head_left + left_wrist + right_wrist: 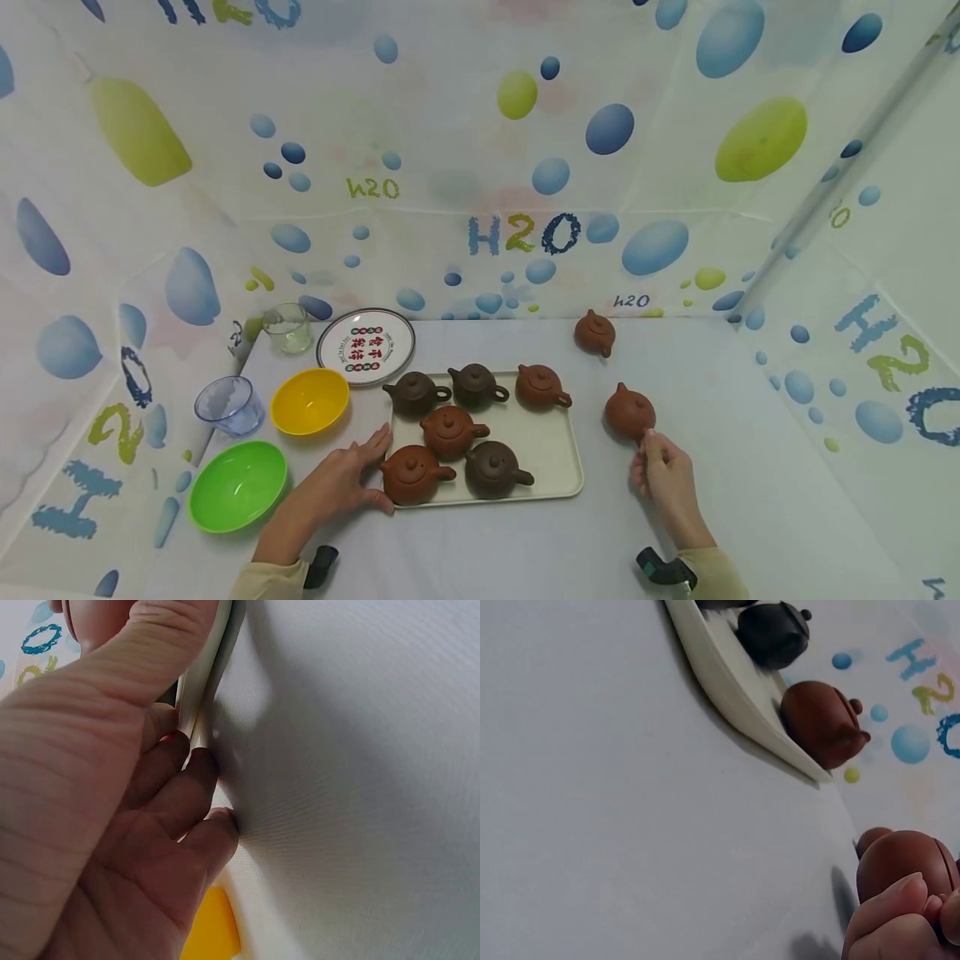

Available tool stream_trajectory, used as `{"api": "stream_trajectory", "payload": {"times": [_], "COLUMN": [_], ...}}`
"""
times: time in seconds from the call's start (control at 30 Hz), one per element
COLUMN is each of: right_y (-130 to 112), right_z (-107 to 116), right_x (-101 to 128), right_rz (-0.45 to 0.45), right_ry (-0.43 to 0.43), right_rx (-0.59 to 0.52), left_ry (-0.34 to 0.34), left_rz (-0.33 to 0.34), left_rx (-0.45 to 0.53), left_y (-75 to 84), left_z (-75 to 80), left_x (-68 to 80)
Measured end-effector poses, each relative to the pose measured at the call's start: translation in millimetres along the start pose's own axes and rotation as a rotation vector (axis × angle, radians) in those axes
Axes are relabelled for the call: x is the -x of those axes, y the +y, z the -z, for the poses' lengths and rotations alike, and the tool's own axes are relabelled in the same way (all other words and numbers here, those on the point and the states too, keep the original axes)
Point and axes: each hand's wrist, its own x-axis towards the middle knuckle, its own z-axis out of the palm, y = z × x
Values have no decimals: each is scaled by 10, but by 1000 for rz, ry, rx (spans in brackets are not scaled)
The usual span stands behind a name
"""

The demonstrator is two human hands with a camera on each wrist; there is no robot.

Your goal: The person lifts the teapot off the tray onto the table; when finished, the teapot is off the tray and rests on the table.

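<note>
"Six small round clay teapots (452, 433), some reddish-brown, some dark brown, stand on the cream rectangular tray (557, 467)."

"And how is the left hand (341, 479)?"

"Its thumb and fingers are spread apart, and they touch the left edge of the tray."

"And the right hand (671, 482)?"

"It pinches one reddish-brown round clay teapot with lid (628, 411) at the near side. That teapot is to the right of the tray; whether it touches the white worktop (525, 550), I cannot tell."

"What is farther back?"

"One more reddish-brown teapot (595, 333), standing well apart from the tray."
</note>
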Motion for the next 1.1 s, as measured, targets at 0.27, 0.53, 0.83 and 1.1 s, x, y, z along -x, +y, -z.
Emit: {"api": "stream_trajectory", "payload": {"times": [0.27, 0.53, 0.83, 1.1], "right_y": [-80, -200, -342, -480], "right_z": [57, 92, 89, 66], "right_x": [-247, -543, -940, -1247], "right_rz": [31, 41, 37, 9], "right_ry": [37, 92, 107, 130], "right_rx": [44, 73, 98, 118], "left_ry": [-28, -72, -44, -5], "left_rz": [64, 74, 56, 53], "left_rx": [8, 17, 34, 13], "left_y": [-13, 297, 152, -167], "left_z": [-23, 212, 124, -148], "left_x": [-7, 8, -12, -28]}}
